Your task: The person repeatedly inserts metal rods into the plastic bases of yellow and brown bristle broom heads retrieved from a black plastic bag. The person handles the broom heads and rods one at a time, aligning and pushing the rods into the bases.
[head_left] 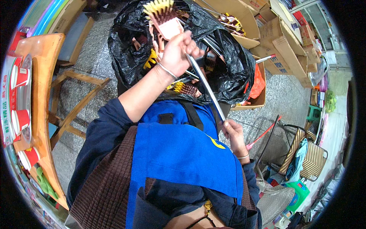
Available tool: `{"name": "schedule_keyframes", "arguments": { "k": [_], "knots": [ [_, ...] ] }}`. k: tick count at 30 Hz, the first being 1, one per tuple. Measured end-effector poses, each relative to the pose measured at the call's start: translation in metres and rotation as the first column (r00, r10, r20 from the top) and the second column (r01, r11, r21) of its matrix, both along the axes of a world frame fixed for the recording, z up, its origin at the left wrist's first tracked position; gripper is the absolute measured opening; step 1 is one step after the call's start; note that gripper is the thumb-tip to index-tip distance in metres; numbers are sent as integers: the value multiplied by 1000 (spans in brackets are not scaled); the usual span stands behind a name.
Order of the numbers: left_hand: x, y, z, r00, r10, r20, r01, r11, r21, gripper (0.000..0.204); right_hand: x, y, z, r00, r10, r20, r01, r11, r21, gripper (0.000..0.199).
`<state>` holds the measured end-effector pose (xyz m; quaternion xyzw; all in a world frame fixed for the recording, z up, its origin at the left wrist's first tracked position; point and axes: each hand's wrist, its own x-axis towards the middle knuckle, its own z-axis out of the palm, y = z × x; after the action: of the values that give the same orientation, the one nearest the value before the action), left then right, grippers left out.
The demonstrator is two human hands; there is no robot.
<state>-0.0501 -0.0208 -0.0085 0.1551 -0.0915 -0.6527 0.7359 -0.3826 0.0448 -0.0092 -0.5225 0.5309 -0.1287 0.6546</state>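
My left hand (178, 53) is closed around a long-handled scrub brush (172, 29), just below its pink head. The bristles are yellow at the tips and dark brown at the base, pointing up and left. From there its silver metal handle (206, 84) slants down to the right. Near the handle's lower end, my right hand (233, 135) grips it with fingers curled. Below the brush gapes a large black plastic bag (129, 49). Inside it lie more brush heads (186, 89) and metal tubes, partly hidden by my left arm and the bag's folds.
Behind the bag, an open carton (249, 41) holds more brush heads. Cardboard boxes (276, 45) are stacked at the far right. To my left stands a wooden table (42, 76) with red paper cups (20, 76). A folding chair (310, 160) and a green stool (299, 194) are at right.
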Motion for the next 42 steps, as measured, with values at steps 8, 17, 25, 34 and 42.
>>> {"name": "schedule_keyframes", "arguments": {
  "k": [8,17,25,34,42],
  "knots": [
    [14,-4,-4,985,70,-160,-33,974,224,48,8,-10,31,737,-357,-573,-563,144,-814,28],
    [22,-5,-25,979,40,-199,2,979,205,41,8,-8,33,722,-403,-563,-578,98,-810,25],
    [17,-3,-17,987,162,15,-159,941,300,33,7,5,19,765,-251,-592,-543,241,-804,23],
    [13,-1,-24,960,234,152,-277,864,420,27,16,17,18,853,-136,-504,-386,483,-786,18],
    [11,-2,-32,957,244,156,-288,848,446,24,15,20,22,861,-51,-506,-280,784,-555,22]
  ]
}}
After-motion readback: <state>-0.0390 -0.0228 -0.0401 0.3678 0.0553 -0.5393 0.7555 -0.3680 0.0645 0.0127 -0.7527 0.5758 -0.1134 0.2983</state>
